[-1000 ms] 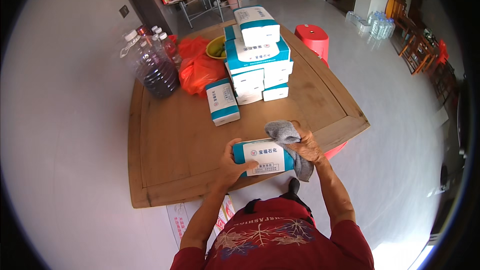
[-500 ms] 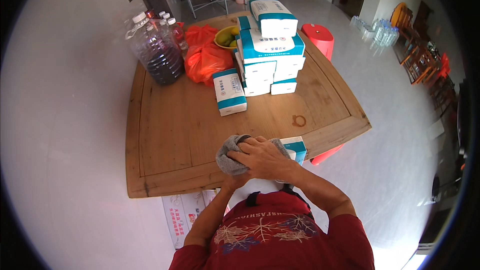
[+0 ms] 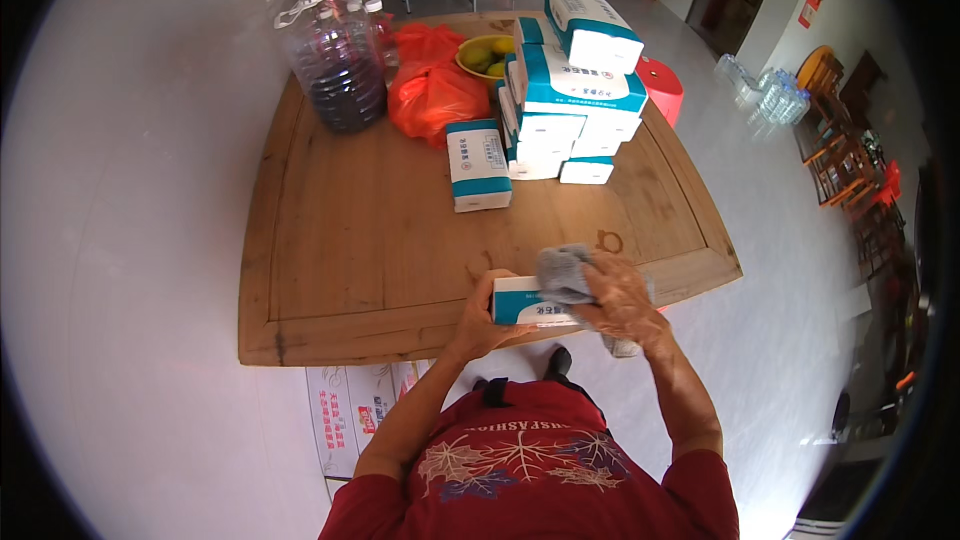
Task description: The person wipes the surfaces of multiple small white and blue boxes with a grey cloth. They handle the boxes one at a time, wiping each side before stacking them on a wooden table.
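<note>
My left hand (image 3: 482, 318) grips the left end of a white and teal tissue pack (image 3: 517, 306) at the table's near edge. In my right hand (image 3: 622, 302) is a crumpled grey cloth (image 3: 563, 276), lying over the right end of that pack, with part of the cloth hanging below the hand. The right hand is slightly blurred. Beyond, a single tissue pack (image 3: 479, 164) lies on the wooden table (image 3: 350, 230). Right beside it stands a stack of similar packs (image 3: 575, 80), one tilted on top.
A big clear jug of dark liquid (image 3: 345, 90), bottles (image 3: 375, 25), a red plastic bag (image 3: 440, 100) and a yellow bowl of green fruit (image 3: 486, 55) stand at the table's far left. A red stool (image 3: 660, 88) is behind the right edge. Water bottles (image 3: 780, 95) and wooden chairs (image 3: 835, 160) line the right.
My right hand has moved right with the cloth, onto the pack's right end. The left hand, formerly behind the cloth, now shows on the pack's left end. The view has shifted slightly.
</note>
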